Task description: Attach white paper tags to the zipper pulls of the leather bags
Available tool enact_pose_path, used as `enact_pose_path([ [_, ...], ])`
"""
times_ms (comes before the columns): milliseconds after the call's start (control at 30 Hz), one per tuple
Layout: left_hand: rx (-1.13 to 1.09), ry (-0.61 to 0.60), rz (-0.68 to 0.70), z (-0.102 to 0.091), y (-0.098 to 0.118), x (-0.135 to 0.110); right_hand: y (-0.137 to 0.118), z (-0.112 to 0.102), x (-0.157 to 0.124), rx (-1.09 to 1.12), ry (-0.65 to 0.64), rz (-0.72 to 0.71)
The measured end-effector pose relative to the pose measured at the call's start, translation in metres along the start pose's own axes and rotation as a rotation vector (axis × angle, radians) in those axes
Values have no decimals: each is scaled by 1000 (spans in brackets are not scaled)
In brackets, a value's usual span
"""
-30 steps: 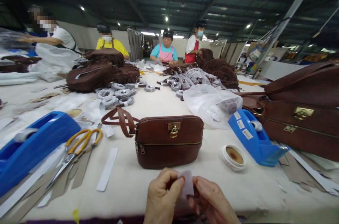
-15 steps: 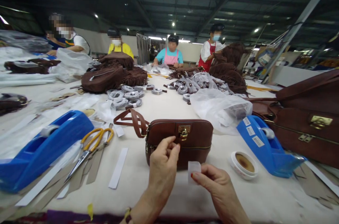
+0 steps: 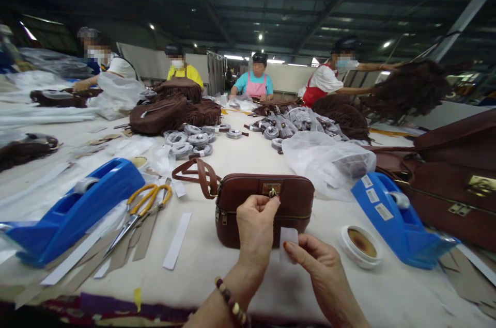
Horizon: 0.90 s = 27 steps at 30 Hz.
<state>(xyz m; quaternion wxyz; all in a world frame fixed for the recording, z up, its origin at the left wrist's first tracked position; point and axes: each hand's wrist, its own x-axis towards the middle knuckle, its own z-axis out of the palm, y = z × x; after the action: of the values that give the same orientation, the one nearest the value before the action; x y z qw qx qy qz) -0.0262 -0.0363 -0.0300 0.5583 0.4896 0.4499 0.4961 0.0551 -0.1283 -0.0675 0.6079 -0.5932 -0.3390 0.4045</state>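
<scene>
A brown leather handbag (image 3: pixel 228 199) stands upright in front of me, its strap (image 3: pixel 209 178) trailing off to the left. On its front is a gold clasp plate with a small padlock (image 3: pixel 273 192). My left hand (image 3: pixel 256 222) reaches up to the padlock, thumb and fingertips pinched at it and partly hiding it. Low beside the bag's right front, my right hand (image 3: pixel 320 266) pinches a small translucent white slip (image 3: pixel 289 237) between thumb and fingers.
Blue tape dispensers stand at left (image 3: pixel 77 209) and right (image 3: pixel 395 219). Near the left one lie orange-handled scissors (image 3: pixel 145 201) and a white strip (image 3: pixel 177 240). A round tub (image 3: pixel 361 245) sits at right, by a larger brown bag (image 3: pixel 437 199). Several co-workers handle fringed bags (image 3: pixel 411 90) beyond.
My left hand has moved up and right, its fingertips closing at the padlock. The right hand keeps the white slip. A co-worker at right has swung a fringed brown bundle outward to the right.
</scene>
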Motion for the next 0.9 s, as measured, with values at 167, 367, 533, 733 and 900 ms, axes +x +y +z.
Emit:
enact_pose_path([
  [167, -155, -39, -122, 7, 12, -4, -8, -2, 4, -8, -31, -25],
  [367, -230, -112, -265, 1, 25, -3, -13, 1, 18, -4, -60, -48],
  [533, -241, -155, -301, -4, 29, -3, -17, 2, 26, -25, -104, -53],
  [733, -232, -166, -290, -6, 31, -4, -24, 4, 29, -38, -93, -45],
  [900, -200, -153, -269, -8, 29, -2, -29, 4, 31, -18, -95, -26],
])
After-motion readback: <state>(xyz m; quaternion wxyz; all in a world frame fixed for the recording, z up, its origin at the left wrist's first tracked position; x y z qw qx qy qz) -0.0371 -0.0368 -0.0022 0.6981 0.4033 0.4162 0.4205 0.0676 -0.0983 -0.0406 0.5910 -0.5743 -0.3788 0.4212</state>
